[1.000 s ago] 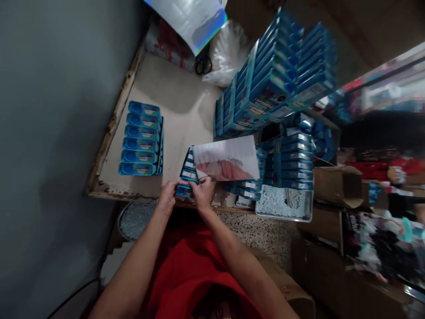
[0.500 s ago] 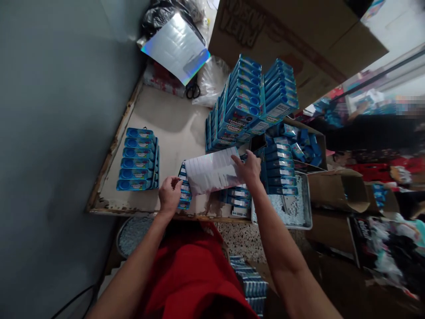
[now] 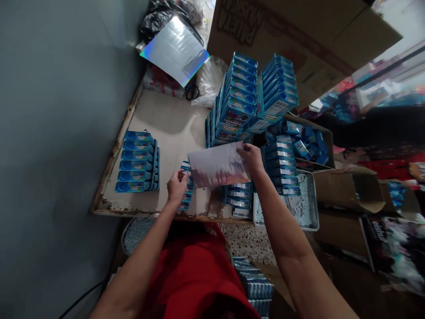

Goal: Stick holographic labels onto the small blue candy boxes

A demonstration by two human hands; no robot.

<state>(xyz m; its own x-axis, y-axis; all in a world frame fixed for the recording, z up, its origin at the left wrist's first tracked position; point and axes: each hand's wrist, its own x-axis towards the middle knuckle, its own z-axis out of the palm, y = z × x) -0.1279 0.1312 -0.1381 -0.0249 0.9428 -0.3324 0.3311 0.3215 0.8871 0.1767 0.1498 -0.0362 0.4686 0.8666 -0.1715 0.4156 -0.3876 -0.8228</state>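
My right hand [image 3: 251, 157] pinches the right edge of a silvery plastic sheet [image 3: 217, 166], which hangs over the table and reflects the light. Just left of the sheet is my left hand [image 3: 177, 184], its fingers loosely curled and apart, with no held thing showing. It partly covers a row of small blue boxes [image 3: 186, 199]. Another short stack of blue boxes [image 3: 239, 195] sits below the sheet's right end, beside my right wrist. Whether my left fingertips touch the boxes or the sheet's edge, I cannot tell.
Blue boxes [image 3: 136, 164] form a block at the left, and tall stacks [image 3: 241, 93] stand at the back. A metal tray [image 3: 314, 201] with pale pellets is right. Scissors [image 3: 191, 92] lie behind, near a shiny sheet [image 3: 175, 48]. A large carton [image 3: 299, 40] rises behind the stacks.
My left hand has moved slightly right and up, closer to the sheet. The sheet has tilted and its surface now looks smoother; my right hand still grips its right edge.
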